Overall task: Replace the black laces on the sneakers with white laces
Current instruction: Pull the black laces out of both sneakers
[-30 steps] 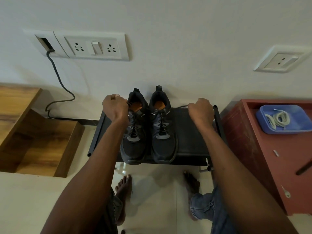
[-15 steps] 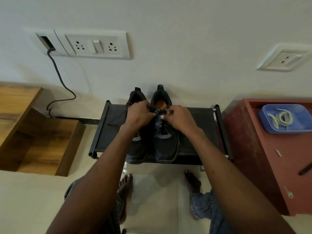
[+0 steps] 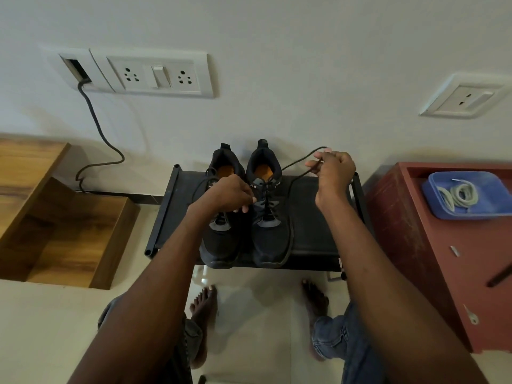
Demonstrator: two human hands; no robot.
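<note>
Two black sneakers stand side by side on a low black rack (image 3: 313,217), heels to the wall: the left sneaker (image 3: 219,239) and the right sneaker (image 3: 270,234). My right hand (image 3: 332,173) pinches a black lace (image 3: 297,162) and holds it up to the right of the right sneaker, the lace stretched from its top eyelets. My left hand (image 3: 230,194) lies between the two tongues, fingers curled at the right sneaker's lacing; whether it grips the lace is unclear. White laces (image 3: 460,195) lie coiled in a blue tray (image 3: 493,187) at the right.
The blue tray sits on a red cabinet (image 3: 432,259) right of the rack. A wooden step unit (image 3: 55,225) stands at the left. A dark cable (image 3: 97,134) hangs from a wall socket plate (image 3: 155,73). My bare feet (image 3: 202,306) rest on the tiled floor below the rack.
My right hand has moved up and to the right from the right sneaker's tongue, drawing a length of black lace out with it. My left hand stayed near the tongues.
</note>
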